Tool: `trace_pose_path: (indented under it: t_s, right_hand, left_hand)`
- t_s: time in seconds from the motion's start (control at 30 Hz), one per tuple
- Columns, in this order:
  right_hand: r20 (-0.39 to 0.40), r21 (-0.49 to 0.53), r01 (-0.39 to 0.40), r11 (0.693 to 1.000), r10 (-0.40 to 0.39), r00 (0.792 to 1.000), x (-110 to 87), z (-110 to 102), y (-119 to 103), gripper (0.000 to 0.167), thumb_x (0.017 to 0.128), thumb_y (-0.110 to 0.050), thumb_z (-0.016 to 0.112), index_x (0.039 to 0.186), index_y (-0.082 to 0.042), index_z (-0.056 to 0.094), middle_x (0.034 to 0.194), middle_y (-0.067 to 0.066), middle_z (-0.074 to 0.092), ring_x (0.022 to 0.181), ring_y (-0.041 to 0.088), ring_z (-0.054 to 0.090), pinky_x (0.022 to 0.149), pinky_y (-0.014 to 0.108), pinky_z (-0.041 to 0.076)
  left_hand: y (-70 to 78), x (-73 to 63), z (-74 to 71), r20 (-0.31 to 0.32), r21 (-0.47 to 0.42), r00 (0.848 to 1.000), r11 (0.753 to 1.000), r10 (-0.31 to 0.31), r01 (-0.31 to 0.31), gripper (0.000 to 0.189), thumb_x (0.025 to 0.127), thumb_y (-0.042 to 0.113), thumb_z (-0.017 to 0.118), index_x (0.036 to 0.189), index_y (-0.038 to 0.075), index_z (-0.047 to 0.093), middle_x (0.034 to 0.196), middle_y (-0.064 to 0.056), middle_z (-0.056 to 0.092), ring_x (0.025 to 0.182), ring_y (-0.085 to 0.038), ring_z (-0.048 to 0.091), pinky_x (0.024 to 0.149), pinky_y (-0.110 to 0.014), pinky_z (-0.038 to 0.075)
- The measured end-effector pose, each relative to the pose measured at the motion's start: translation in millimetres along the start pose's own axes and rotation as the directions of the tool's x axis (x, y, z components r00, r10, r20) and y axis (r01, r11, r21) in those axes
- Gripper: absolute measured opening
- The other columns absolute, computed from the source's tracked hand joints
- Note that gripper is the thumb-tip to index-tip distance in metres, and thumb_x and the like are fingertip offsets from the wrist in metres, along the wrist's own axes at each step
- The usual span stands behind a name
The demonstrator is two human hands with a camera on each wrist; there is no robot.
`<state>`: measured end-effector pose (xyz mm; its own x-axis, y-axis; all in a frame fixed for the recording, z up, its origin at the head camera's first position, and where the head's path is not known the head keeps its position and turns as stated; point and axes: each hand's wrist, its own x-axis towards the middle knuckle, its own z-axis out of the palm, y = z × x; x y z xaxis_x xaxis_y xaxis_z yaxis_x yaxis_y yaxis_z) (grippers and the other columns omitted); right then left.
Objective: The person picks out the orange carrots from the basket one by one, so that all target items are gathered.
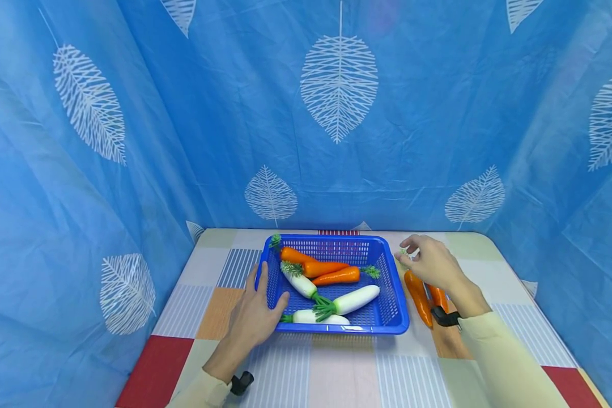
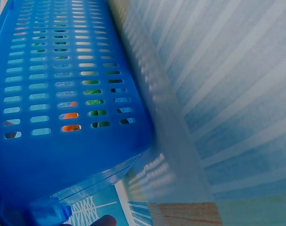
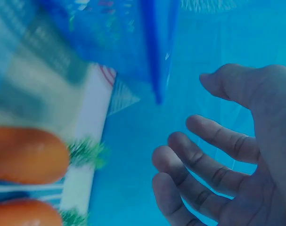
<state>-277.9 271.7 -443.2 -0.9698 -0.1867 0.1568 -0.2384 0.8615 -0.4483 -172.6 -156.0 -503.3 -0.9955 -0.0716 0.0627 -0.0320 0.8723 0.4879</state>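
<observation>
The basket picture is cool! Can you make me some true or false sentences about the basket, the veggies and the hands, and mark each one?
1. Three carrots lie inside the basket. True.
2. The basket holds only carrots. False: three white radishes lie in it too.
3. Two more carrots lie on the table, to the right of the basket. True.
4. A carrot is being held up in the air. False: the right hand holds nothing.
5. The left hand is at the basket's left side. True.
6. The radishes have red leaves. False: their leaves are green.
</observation>
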Motion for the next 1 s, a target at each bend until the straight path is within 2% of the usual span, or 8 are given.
trace_pose_path:
  t_s: [0.1,0.23,0.47,0.7,0.87,1.0]
  right_hand:
    - [0.016,0.008,0.037,0.999,-0.037,0.999,5.6,2,-12,0.04,0.109,-0.035,0.084,0.133,-0.004,0.08,0.123,0.023,0.083,0.1,0.034,0.078,0.078,0.049,0.069]
    - [0.046,-0.007,0.08,0.997,-0.079,0.996,12.5,7,-29,0.043,0.109,-0.035,0.084,0.137,-0.003,0.079,0.126,0.022,0.081,0.107,0.038,0.078,0.087,0.055,0.07]
    - [0.115,-0.033,0.18,0.983,-0.175,0.978,24.6,21,-53,0.048,0.107,-0.041,0.085,0.141,-0.007,0.079,0.134,0.021,0.079,0.118,0.039,0.078,0.1,0.062,0.069]
    - [0.201,-0.032,0.316,0.948,-0.303,0.931,35.7,41,-76,0.048,0.103,-0.036,0.091,0.142,-0.012,0.079,0.146,0.019,0.075,0.132,0.042,0.076,0.113,0.064,0.064]
    - [0.3,-0.018,0.339,0.94,-0.319,0.899,44.7,57,-91,0.052,0.101,-0.037,0.092,0.147,-0.017,0.077,0.148,0.017,0.071,0.127,0.036,0.074,0.111,0.063,0.064]
    - [0.366,0.014,0.341,0.94,-0.322,0.873,52.3,70,-102,0.058,0.103,-0.036,0.091,0.154,-0.016,0.073,0.156,0.017,0.067,0.138,0.037,0.07,0.119,0.064,0.061]
  left_hand:
    - [0.0,0.2,-0.4,-0.006,-0.012,1.0,1.0,0.008,-0.008,0.1,0.114,0.057,0.067,0.188,0.011,0.019,0.193,-0.026,0.022,0.15,-0.059,0.065,0.099,-0.068,0.07]
    - [0.0,0.4,-1.0,-0.01,-0.023,1.0,1.0,0.019,-0.02,0.099,0.114,0.055,0.068,0.188,0.01,0.02,0.193,-0.027,0.023,0.147,-0.06,0.066,0.092,-0.065,0.072]
    - [-1.5,0.0,0.0,-0.007,-0.019,1.0,1.0,0.019,-0.019,0.1,0.114,0.056,0.068,0.188,0.011,0.019,0.193,-0.027,0.021,0.147,-0.06,0.066,0.096,-0.065,0.072]
    - [-1.6,-0.6,-1.0,-0.012,-0.016,1.0,0.999,0.027,-0.027,0.099,0.114,0.055,0.068,0.188,0.01,0.02,0.193,-0.028,0.022,0.144,-0.059,0.069,0.092,-0.063,0.072]
    - [-1.4,-1.2,-0.5,-0.012,-0.015,1.0,1.0,0.027,-0.027,0.099,0.114,0.055,0.068,0.188,0.01,0.02,0.193,-0.027,0.022,0.143,-0.058,0.069,0.091,-0.062,0.073]
    - [-1.4,-1.0,-0.1,-0.013,-0.018,1.0,1.0,0.024,-0.024,0.099,0.114,0.056,0.067,0.188,0.011,0.02,0.194,-0.026,0.021,0.142,-0.057,0.07,0.089,-0.06,0.073]
